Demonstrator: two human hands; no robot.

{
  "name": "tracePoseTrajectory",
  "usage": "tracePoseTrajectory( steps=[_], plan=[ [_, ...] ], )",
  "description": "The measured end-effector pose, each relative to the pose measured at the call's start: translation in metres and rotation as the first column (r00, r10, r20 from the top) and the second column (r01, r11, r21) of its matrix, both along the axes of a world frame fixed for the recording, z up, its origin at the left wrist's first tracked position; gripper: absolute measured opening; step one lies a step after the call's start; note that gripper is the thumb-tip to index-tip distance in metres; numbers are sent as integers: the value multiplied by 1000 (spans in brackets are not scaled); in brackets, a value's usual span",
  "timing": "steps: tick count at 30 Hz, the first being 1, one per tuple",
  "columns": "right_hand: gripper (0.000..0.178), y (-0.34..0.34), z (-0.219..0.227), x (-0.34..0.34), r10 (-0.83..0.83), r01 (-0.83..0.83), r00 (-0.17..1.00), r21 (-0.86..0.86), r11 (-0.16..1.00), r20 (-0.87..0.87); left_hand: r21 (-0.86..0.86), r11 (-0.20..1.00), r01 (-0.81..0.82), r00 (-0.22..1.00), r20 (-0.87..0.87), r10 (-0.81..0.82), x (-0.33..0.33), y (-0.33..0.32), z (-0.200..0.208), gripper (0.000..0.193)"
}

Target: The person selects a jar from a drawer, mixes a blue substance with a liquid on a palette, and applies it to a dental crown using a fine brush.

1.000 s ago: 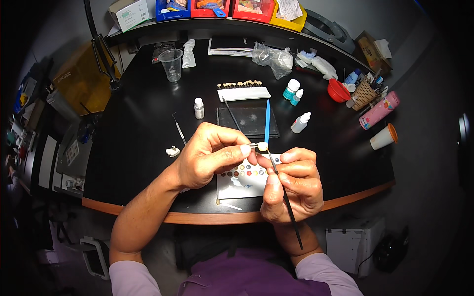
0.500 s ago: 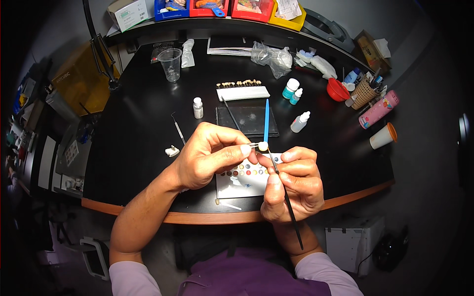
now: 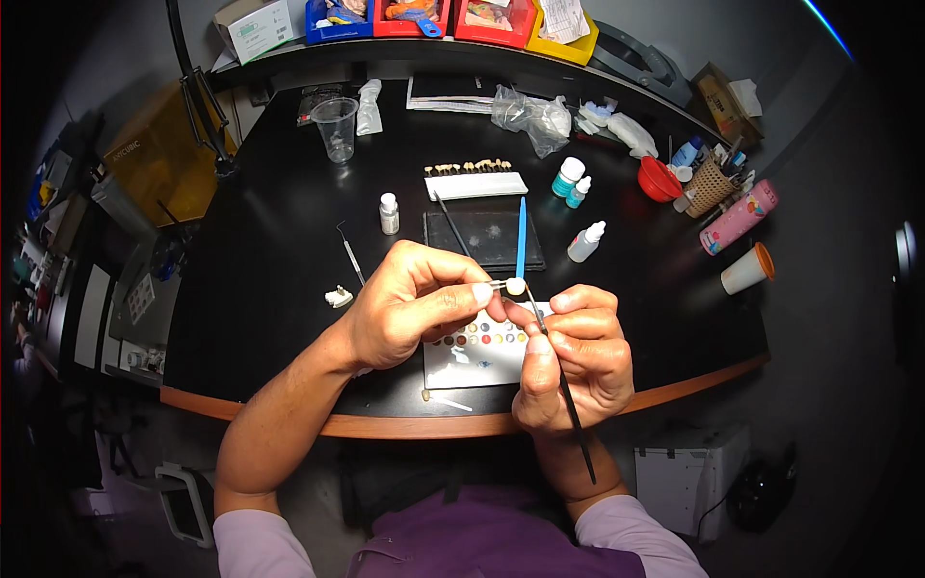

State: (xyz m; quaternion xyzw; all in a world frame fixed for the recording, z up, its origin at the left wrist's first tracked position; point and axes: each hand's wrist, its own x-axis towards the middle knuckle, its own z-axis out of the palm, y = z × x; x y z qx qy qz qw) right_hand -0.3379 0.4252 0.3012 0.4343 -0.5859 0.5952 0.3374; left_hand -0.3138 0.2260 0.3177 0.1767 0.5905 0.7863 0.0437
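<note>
Between its thumb and fingers my left hand (image 3: 414, 299) pinches a slim metal holder (image 3: 497, 284), probably tweezers, mostly hidden by the fingers. At its tip sits a small off-white dental crown (image 3: 515, 286). My right hand (image 3: 583, 356) is closed around a thin black-handled paintbrush (image 3: 572, 412), whose fine tip is right at the crown's right side; whether it touches I cannot tell. Below both hands lies a white palette (image 3: 472, 374) with rows of coloured wells or dots, partly covered by the hands.
Beyond the hands are a dark slab (image 3: 491, 236), a blue stick (image 3: 522, 231), and a white rack (image 3: 477, 186) of tooth-coloured tabs. Small bottles (image 3: 586, 241) stand right, another bottle (image 3: 388, 214) left. A probe (image 3: 350, 252) and white dental piece (image 3: 337, 297) lie left; a paper cup (image 3: 748, 268) stands right.
The brush tip has shifted slightly to the right beside the crown, and the handle has swung a little with my right hand. My left hand keeps its pinch.
</note>
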Motion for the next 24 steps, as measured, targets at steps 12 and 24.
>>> tracePoseTrajectory(
  steps=[12, 24],
  plan=[
    [22, -1, 2, 0, -1, 2, 1000, 32, 999, -7, -25, 1000, -13, 1000, 25, 14, -1, 0, 2, 27],
    [22, -3, -2, -1, -6, 6, 1000, 16, 1000, 16, -17, 1000, -24, 998, 51, 25, -1, 1, 2, 30]
  ],
)
